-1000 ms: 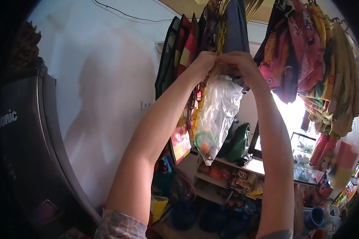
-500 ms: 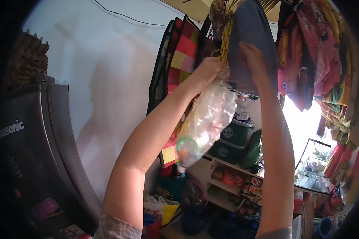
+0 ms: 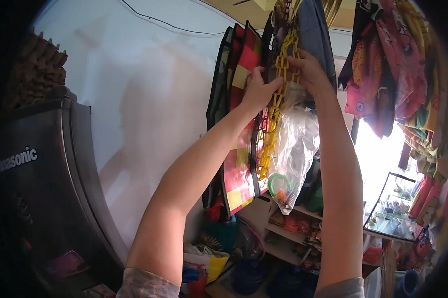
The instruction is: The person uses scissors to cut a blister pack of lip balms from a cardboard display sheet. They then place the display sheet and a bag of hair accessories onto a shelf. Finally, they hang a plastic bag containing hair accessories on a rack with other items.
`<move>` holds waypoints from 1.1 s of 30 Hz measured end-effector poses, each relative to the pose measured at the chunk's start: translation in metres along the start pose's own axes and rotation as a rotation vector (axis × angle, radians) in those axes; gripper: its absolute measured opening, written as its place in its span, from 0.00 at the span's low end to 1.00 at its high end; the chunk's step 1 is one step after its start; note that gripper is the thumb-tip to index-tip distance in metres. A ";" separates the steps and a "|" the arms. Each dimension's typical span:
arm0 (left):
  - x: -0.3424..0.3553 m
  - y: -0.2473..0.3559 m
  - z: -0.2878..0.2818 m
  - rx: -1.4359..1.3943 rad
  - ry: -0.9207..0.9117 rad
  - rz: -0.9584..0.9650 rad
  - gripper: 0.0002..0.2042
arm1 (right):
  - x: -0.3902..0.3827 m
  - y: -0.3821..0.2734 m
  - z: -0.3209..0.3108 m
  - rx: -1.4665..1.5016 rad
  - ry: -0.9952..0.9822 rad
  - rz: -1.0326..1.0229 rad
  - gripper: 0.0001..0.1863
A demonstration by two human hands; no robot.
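Strands of yellow plastic chain hang in front of me from above. My left hand is at their left side, thumb and forefinger apart, the thumb tip against the chain. On the other side my right hand has its fingers curled at a chain strand, higher than the left. A clear plastic bag hangs just below the right hand, a green ring and something orange in its bottom corner. How the bag's top is fastened is hard to make out. Checked red and yellow bags hang behind my left hand.
A dark refrigerator stands at the left, a spiky brown object on top. Colourful clothes hang at the right, above a glass case. Low shelves with packets and large blue bottles are below.
My left hand has come off the top of the plastic bag and opened. The bag hangs straighter and further right, below my right hand, which has closed in on the chain. The view has shifted slightly.
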State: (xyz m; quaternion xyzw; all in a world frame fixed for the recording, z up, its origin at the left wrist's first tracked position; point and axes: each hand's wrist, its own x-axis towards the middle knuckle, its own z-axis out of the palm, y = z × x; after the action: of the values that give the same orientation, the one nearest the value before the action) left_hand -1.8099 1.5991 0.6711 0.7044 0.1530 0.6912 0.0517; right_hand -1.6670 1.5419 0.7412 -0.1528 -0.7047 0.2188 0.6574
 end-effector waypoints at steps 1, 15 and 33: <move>0.001 0.004 0.002 -0.065 -0.068 -0.072 0.31 | 0.000 0.000 -0.006 -0.006 0.020 0.010 0.16; 0.033 -0.009 -0.028 0.098 -0.252 -0.106 0.18 | -0.011 -0.050 -0.092 -0.701 0.363 -0.107 0.10; 0.062 0.012 0.021 0.449 -0.335 0.330 0.12 | 0.006 -0.035 -0.034 -0.274 0.020 0.067 0.13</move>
State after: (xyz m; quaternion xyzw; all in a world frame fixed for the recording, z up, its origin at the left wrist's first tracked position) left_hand -1.7873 1.6089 0.7330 0.8174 0.1748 0.5138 -0.1932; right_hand -1.6314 1.5188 0.7657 -0.2666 -0.7160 0.1409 0.6296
